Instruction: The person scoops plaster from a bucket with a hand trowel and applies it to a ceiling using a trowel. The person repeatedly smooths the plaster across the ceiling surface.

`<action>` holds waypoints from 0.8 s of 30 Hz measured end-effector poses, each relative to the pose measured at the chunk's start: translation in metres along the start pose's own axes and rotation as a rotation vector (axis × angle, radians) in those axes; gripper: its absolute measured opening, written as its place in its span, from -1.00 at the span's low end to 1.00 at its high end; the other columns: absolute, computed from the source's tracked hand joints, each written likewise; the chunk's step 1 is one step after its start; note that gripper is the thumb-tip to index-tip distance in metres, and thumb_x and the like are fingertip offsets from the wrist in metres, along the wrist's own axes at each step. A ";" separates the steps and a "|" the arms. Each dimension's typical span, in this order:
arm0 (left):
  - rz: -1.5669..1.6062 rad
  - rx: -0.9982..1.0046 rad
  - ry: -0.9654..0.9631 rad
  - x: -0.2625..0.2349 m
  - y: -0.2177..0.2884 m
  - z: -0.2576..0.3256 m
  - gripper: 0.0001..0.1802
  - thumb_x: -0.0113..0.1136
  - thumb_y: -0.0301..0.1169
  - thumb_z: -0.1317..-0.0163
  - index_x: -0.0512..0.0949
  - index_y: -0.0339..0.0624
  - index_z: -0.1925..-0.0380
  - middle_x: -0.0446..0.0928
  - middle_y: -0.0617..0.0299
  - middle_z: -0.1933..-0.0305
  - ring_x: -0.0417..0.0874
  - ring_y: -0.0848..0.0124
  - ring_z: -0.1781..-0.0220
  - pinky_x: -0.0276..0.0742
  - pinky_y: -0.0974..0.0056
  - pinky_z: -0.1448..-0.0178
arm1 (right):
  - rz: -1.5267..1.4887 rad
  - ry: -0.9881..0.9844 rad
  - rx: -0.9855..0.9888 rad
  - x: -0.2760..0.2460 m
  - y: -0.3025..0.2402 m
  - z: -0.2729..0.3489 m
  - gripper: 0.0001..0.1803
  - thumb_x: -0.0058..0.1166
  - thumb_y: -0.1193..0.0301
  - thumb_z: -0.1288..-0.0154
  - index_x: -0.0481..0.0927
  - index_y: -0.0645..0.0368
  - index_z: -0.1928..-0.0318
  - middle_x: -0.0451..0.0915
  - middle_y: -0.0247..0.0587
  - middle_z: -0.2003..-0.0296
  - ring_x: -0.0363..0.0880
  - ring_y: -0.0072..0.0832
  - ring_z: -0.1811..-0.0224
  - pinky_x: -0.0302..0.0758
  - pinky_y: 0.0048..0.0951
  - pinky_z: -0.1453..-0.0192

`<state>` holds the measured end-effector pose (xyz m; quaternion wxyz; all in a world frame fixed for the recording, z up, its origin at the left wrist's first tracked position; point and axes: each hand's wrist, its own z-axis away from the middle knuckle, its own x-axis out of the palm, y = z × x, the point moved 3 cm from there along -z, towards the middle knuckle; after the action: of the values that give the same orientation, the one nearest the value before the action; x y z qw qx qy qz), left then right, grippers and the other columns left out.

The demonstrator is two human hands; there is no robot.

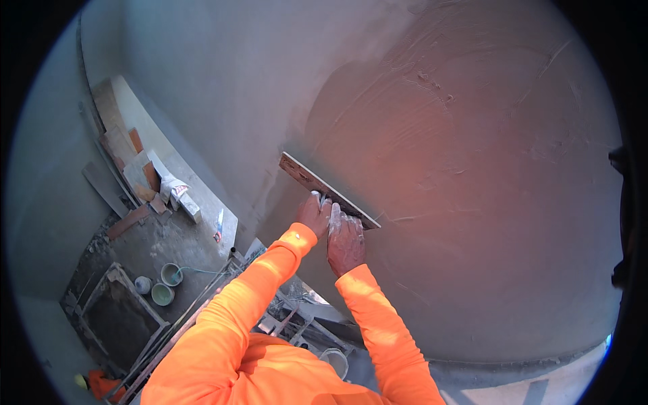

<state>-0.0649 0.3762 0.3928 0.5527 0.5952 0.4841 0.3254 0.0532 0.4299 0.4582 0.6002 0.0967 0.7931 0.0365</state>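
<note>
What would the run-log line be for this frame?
left hand: on trowel | right hand: on trowel | trowel: pressed flat to wall, tilted | plastered wall: wet, stroke marks | buckets: floor below

A building site, indoors: freshly smoothed wet plaster wall (472, 135) fills the view from twelve to four o'clock. At eight o'clock, far below, lie stacked boards (118, 145), small buckets (162, 293), a mortar trough (121, 317) and scaffold rails (182, 324).
</note>
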 end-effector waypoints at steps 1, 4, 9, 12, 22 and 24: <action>-0.010 -0.034 -0.033 0.003 0.004 -0.010 -0.61 0.14 -0.18 -0.42 0.54 -0.39 0.18 0.63 -0.35 0.24 0.67 -0.28 0.14 0.55 -0.14 0.02 | -0.017 -0.033 0.024 -0.003 0.008 -0.008 -0.33 -0.03 0.47 -0.38 0.27 0.43 -0.47 0.56 0.11 -0.13 0.53 -0.06 -0.22 0.37 -0.03 -0.41; -0.036 -0.084 -0.059 0.004 0.029 -0.028 -0.53 0.16 -0.11 -0.41 0.54 -0.43 0.30 0.62 -0.37 0.25 0.66 -0.30 0.12 0.54 -0.13 0.03 | -0.029 -0.099 0.124 -0.023 0.022 -0.030 -0.42 0.00 0.44 -0.39 0.38 0.35 -0.39 0.62 0.01 0.11 0.63 -0.04 0.04 0.54 -0.05 -0.10; 0.117 0.127 -0.049 -0.014 0.112 -0.044 -0.54 0.15 -0.12 -0.44 0.48 -0.42 0.32 0.59 -0.37 0.31 0.61 -0.36 0.18 0.51 -0.16 0.13 | 0.034 0.180 0.145 -0.090 0.021 -0.055 -0.77 0.13 0.45 -0.31 0.58 0.17 0.03 0.64 -0.01 0.27 0.65 0.02 0.24 0.57 0.02 0.08; 0.239 0.269 -0.075 -0.022 0.163 -0.035 -0.61 0.15 -0.18 -0.46 0.46 -0.38 0.24 0.60 -0.32 0.35 0.58 -0.40 0.18 0.52 -0.15 0.18 | -0.007 0.295 0.137 -0.137 0.024 -0.050 -0.75 0.20 0.40 -0.33 0.60 0.19 0.02 0.67 0.01 0.29 0.68 0.04 0.27 0.61 -0.06 0.19; 0.053 -0.024 -0.230 -0.039 0.010 0.096 -0.59 0.09 -0.20 -0.52 0.59 -0.31 -0.13 0.54 -0.17 -0.10 0.56 -0.15 -0.12 0.49 -0.03 -0.25 | -0.311 -0.298 0.155 0.008 -0.004 0.025 -0.59 0.02 0.15 -0.50 0.57 0.31 0.06 0.70 0.25 0.28 0.72 0.18 0.23 0.61 0.14 0.16; -0.048 -0.066 -0.202 -0.052 -0.047 0.120 -0.57 0.13 -0.15 -0.51 0.61 -0.29 -0.09 0.56 -0.16 -0.07 0.57 -0.15 -0.09 0.50 -0.06 -0.23 | -0.235 -0.411 0.256 0.038 -0.001 0.029 -0.56 -0.01 0.08 -0.54 0.56 0.29 0.07 0.70 0.22 0.30 0.72 0.18 0.24 0.61 0.14 0.15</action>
<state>0.0186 0.2825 0.3331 0.6255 0.5948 0.4292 0.2660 0.0707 0.4352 0.4138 0.7315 0.0847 0.6587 -0.1544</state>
